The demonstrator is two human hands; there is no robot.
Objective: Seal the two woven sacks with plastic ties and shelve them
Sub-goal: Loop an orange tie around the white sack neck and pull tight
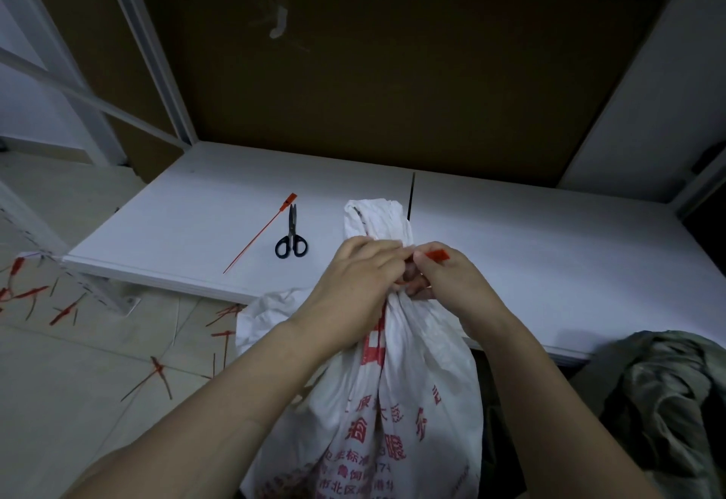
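A white woven sack (pixel 408 400) with red printing stands in front of me, its gathered neck (pixel 379 219) rising above my hands. My left hand (pixel 353 282) grips the bunched neck from the left. My right hand (pixel 451 282) pinches the red tag end of a plastic tie (pixel 437 254) against the neck. Part of a second white sack (pixel 267 314) shows behind my left forearm. A spare red plastic tie (pixel 261 232) lies on the white shelf board (pixel 550 247).
Black-handled scissors (pixel 291 233) lie beside the spare tie on the shelf. Several cut red tie pieces (pixel 157 373) litter the tiled floor on the left. A dark green cloth bundle (pixel 668 400) sits at the right. Metal rack posts (pixel 149 50) stand on the left.
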